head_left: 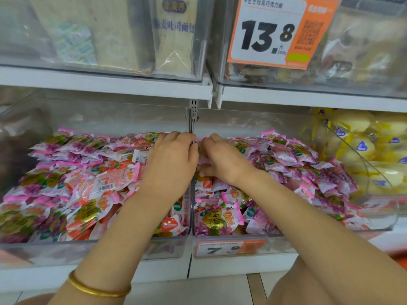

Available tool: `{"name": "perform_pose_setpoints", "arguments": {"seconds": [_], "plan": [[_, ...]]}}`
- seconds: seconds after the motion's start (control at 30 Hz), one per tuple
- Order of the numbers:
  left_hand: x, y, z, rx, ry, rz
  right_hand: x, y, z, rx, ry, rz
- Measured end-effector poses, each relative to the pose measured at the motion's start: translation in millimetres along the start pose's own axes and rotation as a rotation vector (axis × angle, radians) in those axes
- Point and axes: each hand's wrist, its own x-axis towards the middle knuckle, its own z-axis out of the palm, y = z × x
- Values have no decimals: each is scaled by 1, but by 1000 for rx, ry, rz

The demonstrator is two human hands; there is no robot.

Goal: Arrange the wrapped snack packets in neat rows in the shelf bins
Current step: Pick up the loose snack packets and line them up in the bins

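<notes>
Two clear shelf bins sit side by side, the left bin [92, 249] and the right bin [330, 233], both heaped with pink, purple and orange wrapped snack packets [94, 183]. My left hand [171, 159] and my right hand [222, 159] meet at the back of the piles, by the clear divider [192, 208] between the bins. The fingers of both hands curl down onto a pink packet [199, 140] at the divider's top. More packets [293, 159] lie in loose rows to the right of my right hand.
A bin of yellow wrapped cakes [370, 155] stands at the right. Above, a white shelf [105, 84] carries clear bins of bread and an orange price card [277, 31]. A price tag [229, 249] hangs on the right bin's front.
</notes>
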Motion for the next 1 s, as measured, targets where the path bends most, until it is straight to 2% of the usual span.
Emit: {"name": "perform_pose_setpoints", "arguments": {"seconds": [0.13,0.17,0.27,0.33,0.4,0.5,0.6,0.7,0.87,1.0], "plan": [[0,1,0,5,1,10,-15,12,-24,20,131,47],[0,1,0,11,1,11,-20,17,-30,-5,95,44],[1,1,0,27,13,24,-36,20,-31,-98,-256,55],[1,2,-2,42,18,27,-42,20,-25,-160,-324,52],[1,3,-4,60,34,62,-44,21,-26,-210,-242,17],[-1,9,-11,20,25,235,-50,23,-33,-145,-184,-35],[-9,19,-15,45,-112,392,-62,26,-43,-48,-90,-78],[-20,24,-14,170,-311,450,-74,28,-51,23,110,-73],[-31,34,-14,431,-518,481,-86,20,-53,269,317,87],[-34,40,-6,581,-514,503,-88,12,-51,488,336,261]]}}
